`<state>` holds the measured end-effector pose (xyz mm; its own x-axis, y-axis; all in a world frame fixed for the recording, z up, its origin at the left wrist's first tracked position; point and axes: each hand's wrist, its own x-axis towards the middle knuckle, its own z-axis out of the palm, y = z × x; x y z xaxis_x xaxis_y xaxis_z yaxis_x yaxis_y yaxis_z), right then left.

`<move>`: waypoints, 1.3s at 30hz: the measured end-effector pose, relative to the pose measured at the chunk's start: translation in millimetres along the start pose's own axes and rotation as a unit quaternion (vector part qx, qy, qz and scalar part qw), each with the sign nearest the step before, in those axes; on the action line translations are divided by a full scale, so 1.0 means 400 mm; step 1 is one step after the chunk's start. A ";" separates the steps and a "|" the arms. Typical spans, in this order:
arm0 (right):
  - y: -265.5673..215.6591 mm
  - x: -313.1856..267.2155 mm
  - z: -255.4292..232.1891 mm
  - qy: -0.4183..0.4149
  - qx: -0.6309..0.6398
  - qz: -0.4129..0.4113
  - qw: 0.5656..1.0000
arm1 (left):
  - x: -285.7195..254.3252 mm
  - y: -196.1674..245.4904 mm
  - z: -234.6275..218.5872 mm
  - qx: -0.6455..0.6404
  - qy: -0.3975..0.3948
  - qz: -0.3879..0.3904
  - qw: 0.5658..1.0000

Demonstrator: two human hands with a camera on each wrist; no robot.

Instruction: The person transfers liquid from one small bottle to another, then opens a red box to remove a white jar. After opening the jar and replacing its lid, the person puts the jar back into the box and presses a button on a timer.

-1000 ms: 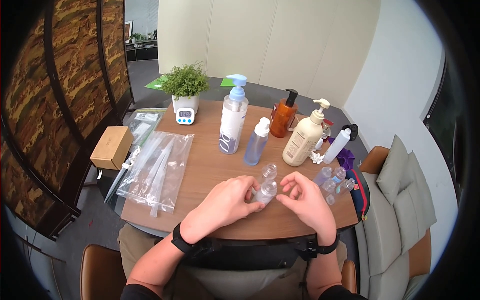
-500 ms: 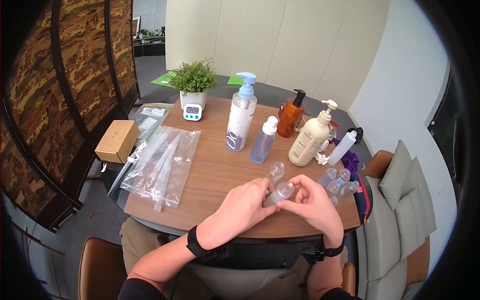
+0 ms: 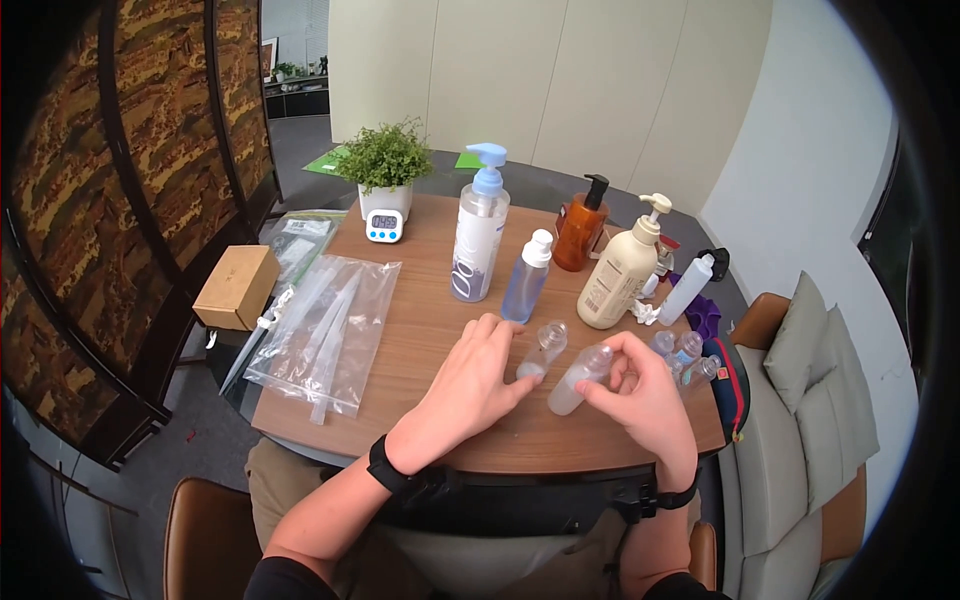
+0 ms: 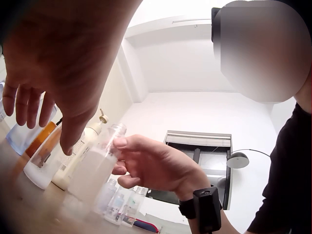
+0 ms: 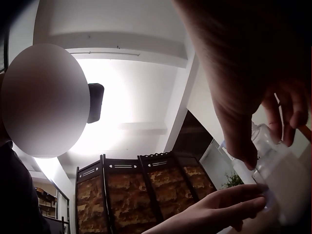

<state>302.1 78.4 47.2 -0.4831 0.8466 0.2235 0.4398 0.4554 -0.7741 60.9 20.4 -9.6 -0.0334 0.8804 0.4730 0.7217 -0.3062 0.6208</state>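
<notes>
My right hand (image 3: 640,390) pinches a small clear bottle (image 3: 568,396) near its open neck, thumb on one side and fingers on the other. Whitish contents fill much of this bottle in the left wrist view. My left hand (image 3: 470,375) is beside a second small clear bottle (image 3: 548,345), its fingers loosely extended and its thumb right by the bottle's side. That second bottle has a whitish layer at its base. Several more small bottles (image 3: 688,348) stand to the right, partly hidden behind my right hand.
Behind my hands stand a blue-topped pump bottle (image 3: 478,240), a bluish bottle (image 3: 524,285), an amber pump bottle (image 3: 580,230) and a cream pump bottle (image 3: 615,275). A plastic bag (image 3: 375,330), a timer (image 3: 384,226) and a cardboard box (image 3: 236,287) are on the left, a dark pouch (image 3: 733,395) on the right.
My right hand has come to the small bottle, gripped its neck and shifted it rightward. My left hand has let go of it and moved left, beside the other small bottle.
</notes>
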 end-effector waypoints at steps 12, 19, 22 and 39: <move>-0.010 0.019 -0.008 0.128 0.116 -0.080 0.982 | 0.028 0.005 0.024 -0.052 0.025 -0.001 0.998; -0.028 0.015 -0.002 0.133 0.092 -0.101 0.982 | 0.024 0.018 0.004 -0.065 0.014 -0.027 0.997; -0.038 0.012 0.000 0.136 0.107 -0.101 0.980 | 0.020 0.017 -0.010 -0.065 0.002 -0.031 0.997; -0.020 0.030 0.001 0.160 -0.038 -0.167 0.972 | 0.013 0.017 -0.007 -0.068 -0.008 0.005 0.998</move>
<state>292.6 84.8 55.7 -0.3543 0.6844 0.6372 0.3586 0.7287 -0.5834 63.8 22.0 -1.2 -0.0144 0.8823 0.4704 0.6216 -0.3606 0.6954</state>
